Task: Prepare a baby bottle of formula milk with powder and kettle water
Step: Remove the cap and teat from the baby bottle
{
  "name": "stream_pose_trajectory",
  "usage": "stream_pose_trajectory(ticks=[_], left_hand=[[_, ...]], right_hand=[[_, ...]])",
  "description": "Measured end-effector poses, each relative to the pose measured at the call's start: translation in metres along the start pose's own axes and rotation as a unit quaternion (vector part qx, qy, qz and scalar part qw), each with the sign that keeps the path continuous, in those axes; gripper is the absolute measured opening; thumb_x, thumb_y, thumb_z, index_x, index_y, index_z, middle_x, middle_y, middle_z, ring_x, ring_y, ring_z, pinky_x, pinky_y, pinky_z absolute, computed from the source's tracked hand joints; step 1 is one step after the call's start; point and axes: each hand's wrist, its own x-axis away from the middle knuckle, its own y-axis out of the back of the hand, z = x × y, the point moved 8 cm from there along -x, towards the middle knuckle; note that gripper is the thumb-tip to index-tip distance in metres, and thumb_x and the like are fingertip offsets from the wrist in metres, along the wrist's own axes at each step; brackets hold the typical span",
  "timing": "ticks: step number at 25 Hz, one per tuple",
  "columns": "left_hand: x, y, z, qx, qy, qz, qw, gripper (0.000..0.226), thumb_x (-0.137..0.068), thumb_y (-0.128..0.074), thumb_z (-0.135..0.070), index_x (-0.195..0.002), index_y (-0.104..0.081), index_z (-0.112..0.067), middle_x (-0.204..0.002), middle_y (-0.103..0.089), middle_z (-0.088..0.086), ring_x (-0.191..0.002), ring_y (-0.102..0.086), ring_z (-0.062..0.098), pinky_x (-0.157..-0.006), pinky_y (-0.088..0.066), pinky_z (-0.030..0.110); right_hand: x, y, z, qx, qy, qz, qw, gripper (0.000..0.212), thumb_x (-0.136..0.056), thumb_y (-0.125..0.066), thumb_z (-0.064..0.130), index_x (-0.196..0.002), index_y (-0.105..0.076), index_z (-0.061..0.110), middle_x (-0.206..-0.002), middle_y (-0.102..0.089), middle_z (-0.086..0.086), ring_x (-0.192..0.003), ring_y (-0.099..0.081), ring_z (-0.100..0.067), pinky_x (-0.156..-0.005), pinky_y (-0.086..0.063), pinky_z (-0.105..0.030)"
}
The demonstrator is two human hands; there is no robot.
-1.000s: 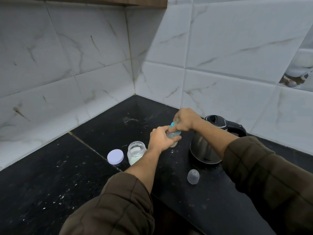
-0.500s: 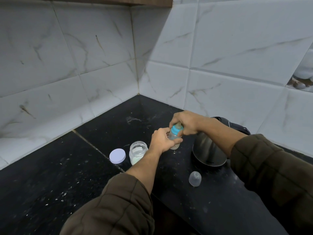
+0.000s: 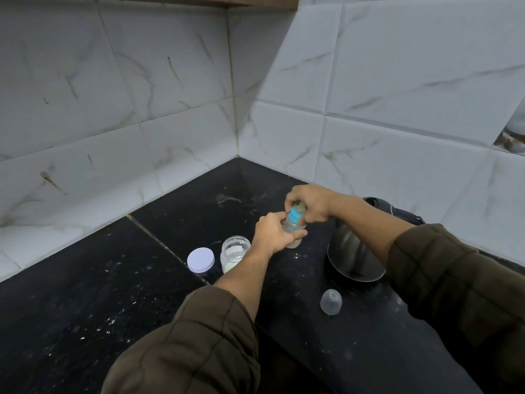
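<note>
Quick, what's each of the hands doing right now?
Left hand: holding the small clear plastic baby bottle by its body.
Right hand: gripping the bottle's blue screw ring on top.

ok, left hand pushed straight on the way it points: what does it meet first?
The left hand grips the clear baby bottle with blue collar; past that, probably the right hand.

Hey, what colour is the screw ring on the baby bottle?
Bright blue. The ring on the bottle shows best in the head view, under the right hand.
</note>
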Motion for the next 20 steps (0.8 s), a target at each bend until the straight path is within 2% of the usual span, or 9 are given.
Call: stream_pose_trajectory(ticks=[2,4,7,10,13,15,16,18,20], left_hand=[[0.000,0.003,0.002,0.010,0.004,-0.008,1.000,0.046,-0.068,-0.091,-0.049,-0.106,-0.077,-0.027,-0.089,-0.077,-0.011,-0.087,-0.072,0.008,-0.087,-0.058,0.035],[-0.002,0.006,0.002,0.025,0.006,-0.012,1.000,0.043,-0.069,-0.092,-0.047,-0.105,-0.078,-0.029,-0.086,-0.077,-0.012,-0.087,-0.071,0.007,-0.085,-0.057,0.032],[-0.002,0.010,0.001,0.018,0.012,-0.009,1.000,0.054,-0.068,-0.092,-0.048,-0.117,-0.078,-0.031,-0.094,-0.077,-0.011,-0.092,-0.071,0.007,-0.090,-0.057,0.031],[-0.003,0.007,0.006,0.000,0.019,0.001,1.000,0.059,-0.067,-0.093,-0.049,-0.119,-0.076,-0.027,-0.098,-0.078,-0.010,-0.095,-0.071,0.008,-0.093,-0.057,0.035],[-0.002,0.006,0.009,0.007,0.026,0.002,1.000,0.059,-0.067,-0.093,-0.050,-0.117,-0.075,-0.025,-0.099,-0.078,-0.011,-0.095,-0.072,0.009,-0.095,-0.058,0.039],[-0.002,0.007,0.008,0.021,0.026,-0.001,0.999,0.055,-0.066,-0.093,-0.049,-0.114,-0.076,-0.027,-0.095,-0.078,-0.012,-0.095,-0.072,0.008,-0.095,-0.057,0.039],[-0.002,0.008,0.007,0.023,0.026,-0.004,0.999,0.054,-0.066,-0.093,-0.048,-0.114,-0.077,-0.028,-0.095,-0.078,-0.013,-0.095,-0.072,0.008,-0.096,-0.057,0.038],[-0.001,0.012,0.005,0.016,0.020,-0.014,1.000,0.057,-0.066,-0.093,-0.050,-0.117,-0.077,-0.029,-0.096,-0.078,-0.012,-0.096,-0.072,0.009,-0.096,-0.057,0.036],[-0.002,0.012,0.004,0.006,0.015,-0.012,1.000,0.059,-0.066,-0.093,-0.050,-0.118,-0.076,-0.029,-0.096,-0.077,-0.011,-0.095,-0.071,0.009,-0.095,-0.057,0.036]], right_hand=[[-0.001,-0.001,0.003,-0.017,0.012,-0.003,1.000,0.054,-0.076,-0.084,0.013,-0.125,-0.063,0.020,-0.122,-0.054,-0.002,-0.111,-0.057,-0.023,-0.090,-0.051,-0.034],[-0.006,-0.002,-0.004,-0.029,-0.027,-0.026,0.999,0.071,-0.075,-0.087,0.035,-0.137,-0.054,0.021,-0.126,-0.052,-0.001,-0.112,-0.055,-0.022,-0.095,-0.050,-0.035],[-0.011,0.002,-0.016,-0.019,-0.107,-0.051,0.993,0.058,-0.082,-0.075,0.060,-0.121,-0.065,0.018,-0.113,-0.066,-0.003,-0.103,-0.063,-0.024,-0.088,-0.054,-0.036],[-0.008,0.000,-0.007,-0.021,-0.066,-0.018,0.997,0.035,-0.085,-0.080,0.032,-0.116,-0.069,0.018,-0.109,-0.063,-0.001,-0.106,-0.064,-0.025,-0.084,-0.051,-0.033],[-0.007,-0.006,0.005,-0.014,-0.002,0.016,1.000,0.061,-0.079,-0.081,0.010,-0.135,-0.061,0.023,-0.126,-0.051,-0.003,-0.116,-0.057,-0.025,-0.096,-0.052,-0.038],[-0.010,-0.004,0.000,-0.036,-0.031,-0.002,0.999,0.081,-0.076,-0.086,0.023,-0.147,-0.049,0.023,-0.133,-0.047,0.000,-0.116,-0.055,-0.022,-0.100,-0.052,-0.040],[-0.012,-0.002,-0.004,-0.040,-0.063,-0.018,0.997,0.077,-0.077,-0.085,0.034,-0.144,-0.051,0.021,-0.132,-0.053,-0.001,-0.111,-0.059,-0.022,-0.098,-0.054,-0.040],[-0.009,0.003,-0.015,-0.054,-0.133,-0.037,0.989,0.053,-0.081,-0.077,0.055,-0.116,-0.065,0.017,-0.108,-0.072,-0.006,-0.081,-0.071,-0.023,-0.080,-0.060,-0.036],[-0.005,0.003,-0.015,-0.061,-0.140,-0.027,0.988,0.042,-0.083,-0.079,0.050,-0.105,-0.069,0.016,-0.093,-0.075,-0.006,-0.065,-0.070,-0.022,-0.066,-0.057,-0.029]])
